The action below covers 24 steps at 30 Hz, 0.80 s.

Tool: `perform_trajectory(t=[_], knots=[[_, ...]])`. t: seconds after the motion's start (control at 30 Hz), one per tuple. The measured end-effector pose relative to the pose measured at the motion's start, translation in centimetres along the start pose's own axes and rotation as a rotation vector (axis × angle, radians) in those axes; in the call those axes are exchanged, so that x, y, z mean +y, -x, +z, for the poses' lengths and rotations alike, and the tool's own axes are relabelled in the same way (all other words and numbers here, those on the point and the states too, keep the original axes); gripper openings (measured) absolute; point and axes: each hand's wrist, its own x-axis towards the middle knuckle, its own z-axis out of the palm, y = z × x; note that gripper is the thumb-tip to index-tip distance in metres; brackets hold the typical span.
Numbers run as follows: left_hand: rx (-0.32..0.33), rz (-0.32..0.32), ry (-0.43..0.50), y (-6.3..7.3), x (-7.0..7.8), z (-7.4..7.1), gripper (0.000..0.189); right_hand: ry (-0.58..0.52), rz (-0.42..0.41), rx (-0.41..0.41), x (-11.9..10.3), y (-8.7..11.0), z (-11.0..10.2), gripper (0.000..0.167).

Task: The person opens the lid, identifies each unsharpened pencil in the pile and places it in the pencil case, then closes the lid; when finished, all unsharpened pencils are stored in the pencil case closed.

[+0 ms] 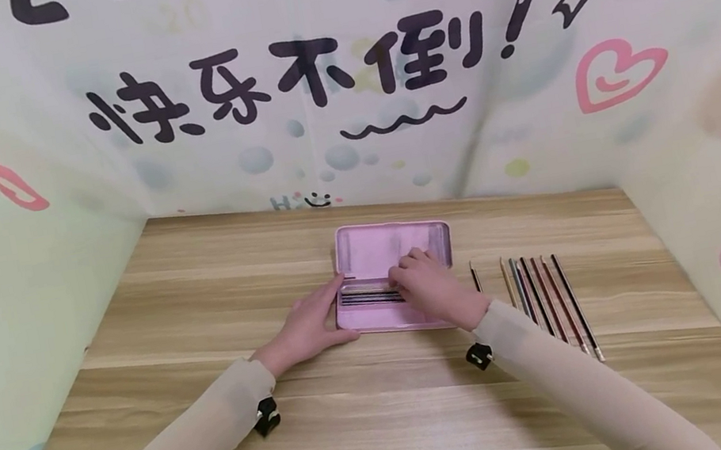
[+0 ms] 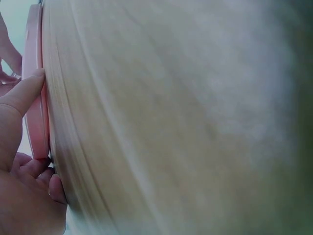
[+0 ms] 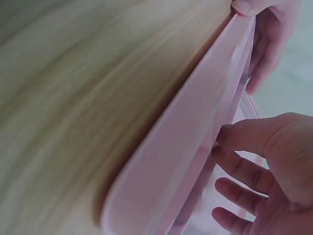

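Observation:
A pink pencil case [image 1: 385, 323] lies on the table with its lid [image 1: 375, 248] raised at the back. Several dark pencils [image 1: 369, 297] lie lengthwise inside it. My left hand [image 1: 303, 332] grips the case's left end, thumb along the front wall and fingers at the side and back; the left wrist view shows the thumb [image 2: 29, 90] on the pink wall. Over the right part of the case is my right hand [image 1: 432, 285]. Its thumb and forefinger [image 3: 239, 169] reach in and pinch at a pencil's end, mostly hidden by the wall. The other fingers stay loosely bent.
To the right of the case, several pencils [image 1: 543, 297] lie side by side on the wooden table [image 1: 340, 438], pointing away from me. A single dark pencil [image 1: 475, 277] lies nearer the case, partly behind the right wrist. A printed cloth [image 1: 250, 172] hangs behind the table.

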Motion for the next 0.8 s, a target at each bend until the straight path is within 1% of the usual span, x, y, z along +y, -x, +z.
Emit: perform_trajectory(t=[0.1, 0.23, 0.5, 0.6, 0.8], knots=[[-0.005, -0.008, 0.007, 0.1, 0.2, -0.2, 0.103, -0.019, 0.004, 0.008, 0.4, 0.6, -0.2, 0.007], [-0.009, -0.011, 0.013, 0.1, 0.5, -0.3, 0.102, -0.037, 0.010, 0.041, 1.1, 1.6, -0.4, 0.004], [-0.002, -0.006, -0.001, 0.0, 0.2, -0.1, 0.103, -0.081, 0.025, 0.121, 2.6, 3.9, -1.0, 0.008], [-0.005, -0.008, -0.005, -0.1, 0.1, 0.0, 0.103, -0.098, 0.041, 0.131, 3.2, 4.7, -1.3, 0.010], [-0.012, -0.012, -0.009, 0.0, 0.2, 0.0, 0.102, -0.075, 0.056, 0.132, 4.3, 6.6, -1.9, 0.016]])
